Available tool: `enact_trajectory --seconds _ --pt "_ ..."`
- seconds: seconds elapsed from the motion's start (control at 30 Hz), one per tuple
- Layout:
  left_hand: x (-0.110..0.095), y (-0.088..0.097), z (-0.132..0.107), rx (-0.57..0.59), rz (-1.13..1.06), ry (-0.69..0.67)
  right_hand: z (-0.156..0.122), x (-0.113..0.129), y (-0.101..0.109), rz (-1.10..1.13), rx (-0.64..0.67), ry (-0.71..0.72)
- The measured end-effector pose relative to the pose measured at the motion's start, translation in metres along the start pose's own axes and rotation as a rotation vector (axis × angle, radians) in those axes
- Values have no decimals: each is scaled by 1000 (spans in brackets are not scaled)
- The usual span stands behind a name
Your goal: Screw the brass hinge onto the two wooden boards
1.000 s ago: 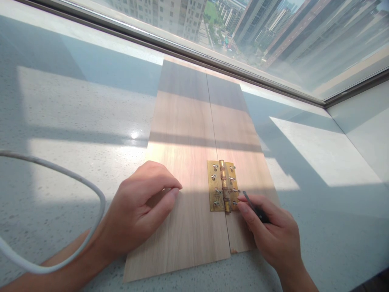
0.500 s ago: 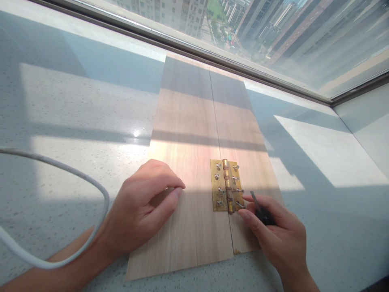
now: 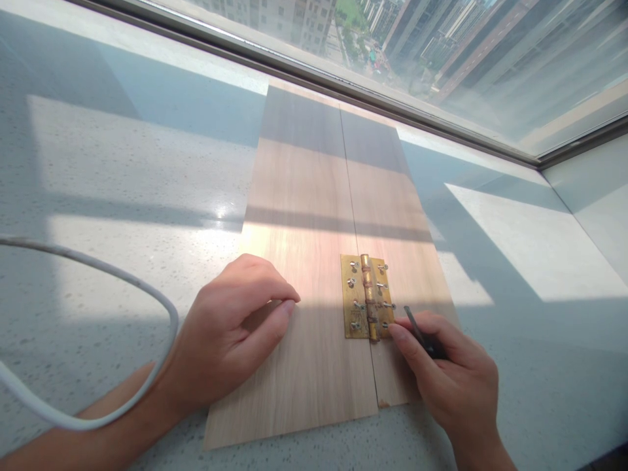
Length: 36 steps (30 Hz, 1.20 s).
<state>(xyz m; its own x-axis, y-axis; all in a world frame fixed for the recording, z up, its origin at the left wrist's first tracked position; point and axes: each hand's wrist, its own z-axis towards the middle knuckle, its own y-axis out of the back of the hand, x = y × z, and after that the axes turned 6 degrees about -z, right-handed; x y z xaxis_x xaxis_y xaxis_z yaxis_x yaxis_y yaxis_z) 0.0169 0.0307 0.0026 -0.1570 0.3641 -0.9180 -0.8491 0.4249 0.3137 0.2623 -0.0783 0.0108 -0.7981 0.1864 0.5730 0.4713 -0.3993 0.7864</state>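
Note:
A brass butt hinge (image 3: 367, 297) lies spread over the seam between two pale wood boards. Small silver screws (image 3: 354, 265) stand in its holes along both leaves, some leaning. My right hand (image 3: 454, 373) is closed round a screwdriver (image 3: 432, 345) with a black handle, its metal shaft pointing up and away. The thumb and forefinger of that hand meet at the hinge's lower right hole, by the screw (image 3: 385, 326) there. My left hand (image 3: 240, 327) rests on the left board (image 3: 304, 373), thumb and forefinger pinched; anything inside is hidden.
The right board (image 3: 387, 176) lies beside the left one on a speckled white sill (image 3: 122, 275). A white cable (image 3: 161, 301) loops across my left forearm. A dark window frame (image 3: 304, 75) runs along the back, and a white wall (image 3: 589, 176) stands at right.
The lower right screw, which leaned toward my right fingers, now looks more upright in its hole. My right fingertips have shifted slightly up. The left hand stays put.

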Motion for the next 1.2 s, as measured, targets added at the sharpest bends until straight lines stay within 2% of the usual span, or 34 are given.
enact_trajectory --seconds 0.17,0.3,0.67,0.97,1.2 --pt "0 0 0 -1 -1 4 -1 -4 2 70 11 77" --pt "0 1 0 3 8 -3 2 -7 6 39 79 166" --pt "-1 0 1 3 -4 0 0 2 4 -83 36 -36" --pt "0 1 1 7 1 -1 -2 -1 1 -46 5 -4" --pt "-1 1 2 12 9 3 -2 -1 3 13 28 58"
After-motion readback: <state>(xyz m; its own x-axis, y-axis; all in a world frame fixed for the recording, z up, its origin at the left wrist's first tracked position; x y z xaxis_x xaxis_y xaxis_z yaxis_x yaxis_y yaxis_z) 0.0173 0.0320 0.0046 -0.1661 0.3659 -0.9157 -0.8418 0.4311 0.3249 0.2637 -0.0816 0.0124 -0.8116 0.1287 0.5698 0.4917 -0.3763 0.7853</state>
